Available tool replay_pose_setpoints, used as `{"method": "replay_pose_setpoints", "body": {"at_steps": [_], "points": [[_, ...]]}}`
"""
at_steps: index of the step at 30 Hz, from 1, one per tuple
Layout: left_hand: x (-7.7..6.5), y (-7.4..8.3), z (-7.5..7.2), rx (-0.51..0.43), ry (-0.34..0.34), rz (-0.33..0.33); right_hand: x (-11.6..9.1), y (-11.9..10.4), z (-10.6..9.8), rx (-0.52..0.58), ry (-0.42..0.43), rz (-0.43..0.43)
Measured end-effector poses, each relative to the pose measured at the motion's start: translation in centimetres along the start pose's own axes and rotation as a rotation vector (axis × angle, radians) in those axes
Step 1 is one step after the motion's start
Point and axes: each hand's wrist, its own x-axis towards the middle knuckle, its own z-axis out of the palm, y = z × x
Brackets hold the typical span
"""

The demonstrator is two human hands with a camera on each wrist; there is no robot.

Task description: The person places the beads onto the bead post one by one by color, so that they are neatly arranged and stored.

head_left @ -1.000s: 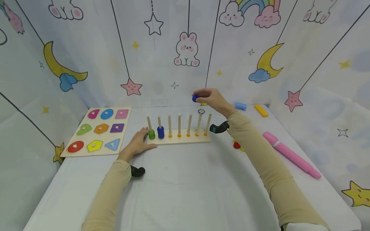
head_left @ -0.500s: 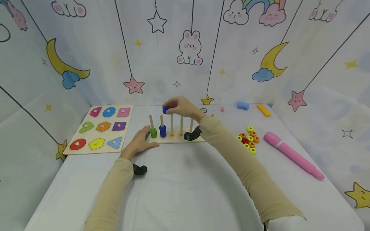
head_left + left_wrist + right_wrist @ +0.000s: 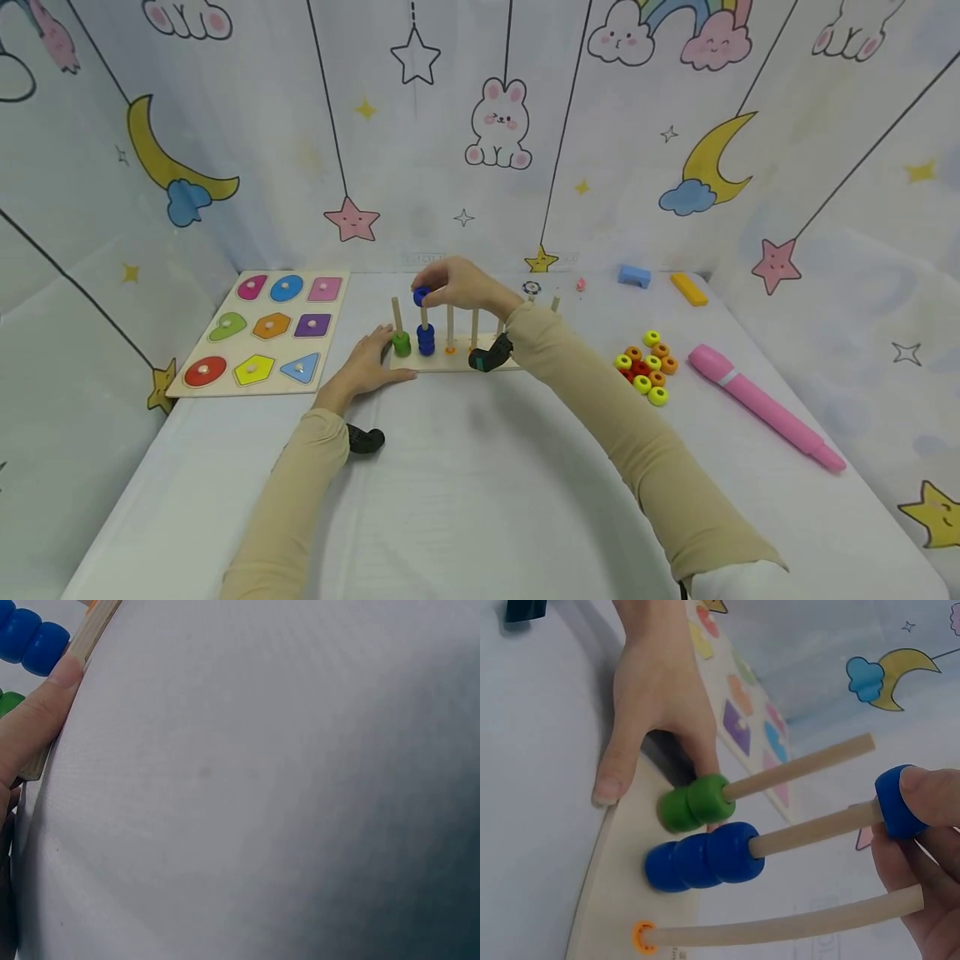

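A wooden peg board with upright pegs stands at the middle back. My left hand holds its left end, thumb along the front edge and fingers round the far side. Two green beads sit on the first peg, and three blue beads are stacked on the second. Above that stack my right hand pinches another blue bead between thumb and fingers, at the second peg's tip. How far the tip reaches into the bead's hole is hidden.
Several yellow, orange and red beads lie right of the board, beside a pink marker-shaped stick. A shape puzzle is at the left. Blue and yellow blocks lie at the back right, near the printed backdrop.
My right hand has carried the blue bead left from beyond the right-hand pegs, then lowered it to the second peg's tip. My left hand stays at the board's left end.
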Motion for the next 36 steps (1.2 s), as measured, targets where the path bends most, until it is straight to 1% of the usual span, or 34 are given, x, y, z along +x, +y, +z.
{"method": "replay_pose_setpoints", "body": {"at_steps": [3,5,10,12,15,20,21,24,27,29,32,36], "points": [[0.1,0.1,0.1,0.009,-0.004,0.002,-0.3,0.0,-0.1,-0.006,-0.004,0.008],[0.2,0.2,0.1,0.014,-0.005,0.0,-0.6,0.0,-0.3,-0.028,0.004,-0.006],[0.2,0.5,0.0,0.017,-0.006,0.0,-1.1,0.1,-0.8,-0.083,0.056,-0.046],[0.2,0.6,0.0,0.015,-0.003,0.004,-1.3,0.5,-1.3,-0.085,0.084,-0.057],[0.1,0.7,0.0,0.017,0.003,0.005,-2.0,1.0,-2.2,-0.054,0.135,-0.059],[0.0,0.4,0.2,0.031,0.009,0.017,-4.0,2.7,-4.9,0.057,0.27,-0.037],[0.0,0.4,0.3,0.034,0.01,0.02,-4.7,2.6,-5.5,0.067,0.297,-0.027],[0.0,0.3,0.3,0.041,0.008,0.025,-6.8,4.3,-7.6,0.103,0.38,0.002],[-0.1,0.2,0.2,0.044,0.006,0.03,-9.4,6.3,-9.5,0.129,0.455,0.079],[-0.1,0.2,0.2,0.041,0.008,0.033,-11.0,8.3,-10.5,0.15,0.494,0.126],[-0.1,0.2,0.1,0.038,0.009,0.034,-13.9,10.7,-11.6,0.156,0.511,0.216],[0.0,0.0,0.2,0.042,0.007,0.032,-17.7,13.9,-12.2,0.112,0.498,0.315]]}}
